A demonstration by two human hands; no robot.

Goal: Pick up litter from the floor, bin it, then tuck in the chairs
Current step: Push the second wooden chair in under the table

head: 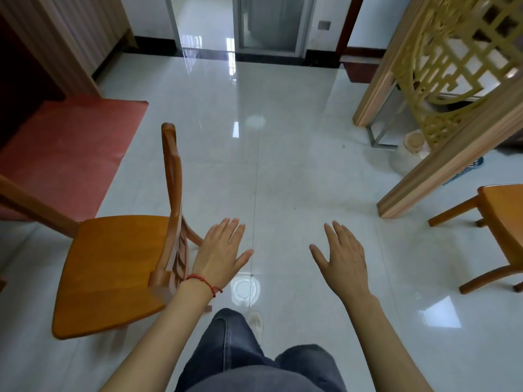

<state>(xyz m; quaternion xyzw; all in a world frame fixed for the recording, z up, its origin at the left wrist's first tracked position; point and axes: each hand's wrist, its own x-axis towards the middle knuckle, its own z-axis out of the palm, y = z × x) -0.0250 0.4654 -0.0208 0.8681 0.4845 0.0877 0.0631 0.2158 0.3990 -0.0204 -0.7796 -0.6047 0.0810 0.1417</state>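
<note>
Red-pink mat [70, 142] lies far left on the floor, part under a table whose wooden edge [34, 209] cuts across the left side. Just right of it stands a wooden chair [113, 267], seat toward the table, backrest edge-on to the camera, pulled out from the table rather than tucked in. Left hand [219, 254] hovers just right of the backrest, palm down, fingers straight and spread, thumb out to the right; holds nothing. Whether it touches the chair back: cannot tell, looks just apart. Red string bracelet [205, 282] on that wrist. White glossy tile floor [283, 165] fills the middle, with window reflections. Two tiny dark specks lie on it, one near centre [295, 207] and one further back to the right [343, 146]; too small to identify. Below, grey-trousered legs [240, 360] and one pale shoe [255, 321]. Right hand [343, 257] is level with the left, well apart from it, palm down, fingers straight and slightly fanned, thumb out left; holds and touches nothing. Further right, a carved lattice screen in a wood frame [452, 80] stands on the floor, a pale round jar [413, 142] at its base. Far right, part of a second wooden chair [498, 219] is cut by the frame edge, near the screen's foot. Glass door [271, 24] at the far wall.
</note>
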